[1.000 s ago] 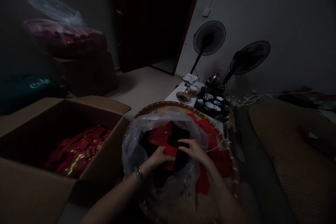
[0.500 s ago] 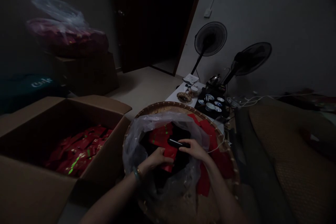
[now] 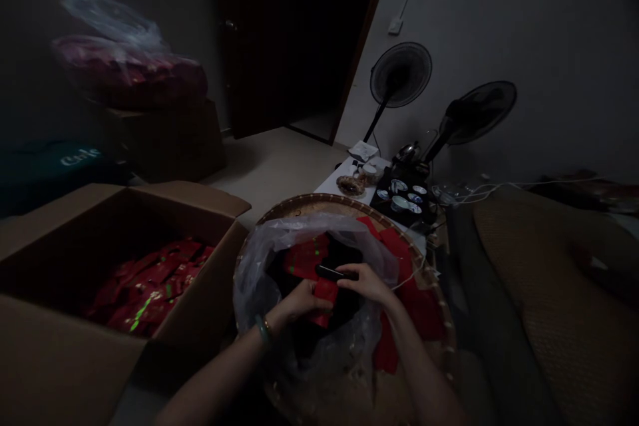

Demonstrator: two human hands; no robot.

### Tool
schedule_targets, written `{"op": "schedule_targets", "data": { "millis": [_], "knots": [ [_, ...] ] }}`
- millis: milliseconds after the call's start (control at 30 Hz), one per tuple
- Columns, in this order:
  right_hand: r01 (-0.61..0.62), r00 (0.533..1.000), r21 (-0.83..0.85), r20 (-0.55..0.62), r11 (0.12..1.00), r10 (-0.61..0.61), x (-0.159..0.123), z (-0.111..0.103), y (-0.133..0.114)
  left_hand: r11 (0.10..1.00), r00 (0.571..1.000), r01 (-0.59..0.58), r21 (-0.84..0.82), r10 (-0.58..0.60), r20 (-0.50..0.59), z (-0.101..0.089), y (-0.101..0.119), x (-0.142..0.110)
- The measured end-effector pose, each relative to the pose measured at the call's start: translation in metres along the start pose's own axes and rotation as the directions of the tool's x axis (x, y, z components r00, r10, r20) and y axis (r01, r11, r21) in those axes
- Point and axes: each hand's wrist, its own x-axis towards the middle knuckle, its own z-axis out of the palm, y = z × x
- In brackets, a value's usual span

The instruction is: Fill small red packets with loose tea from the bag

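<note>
My left hand is closed on a small red packet, its fingers and thumb along the packet's lower side. My right hand grips a slim black handheld device with a shiny strip along it, lying across the packet's top edge. A white cord runs off to the right beside that hand. Both hands are over the mouth of a clear plastic bag, which has a dark inside. More red packets with green marks lie in the bag. The bag sits in a round woven bamboo tray.
Flat red pieces lie in the tray's right side. An open cardboard box of red packets stands at left. Beyond the tray are a low table with small cups and two fans. A woven mat is at right.
My right hand and the black device have shifted slightly left, across the red packet's top edge. My left hand stays nearly in place, still holding the packet.
</note>
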Motion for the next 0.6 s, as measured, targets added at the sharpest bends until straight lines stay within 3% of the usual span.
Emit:
{"op": "schedule_targets", "data": {
  "millis": [167, 267, 600],
  "knots": [
    [0.006, 0.999, -0.006, -0.044, 1.0, -0.007, 0.002, 0.003, 0.0, 0.999, 0.999, -0.051, 0.005, 0.051, -0.015, 0.0, 0.011, -0.003],
    [0.018, 0.999, -0.023, -0.044, 1.0, -0.019, 0.002, 0.003, 0.002, 0.991, 0.989, -0.114, -0.074, 0.106, -0.106, -0.006, 0.02, -0.002],
    [0.017, 1.0, -0.041, -0.01, 0.999, -0.018, 0.007, 0.007, 0.004, 0.985, 0.985, -0.102, -0.136, 0.081, -0.153, -0.014, 0.027, 0.003]
  ]
}}
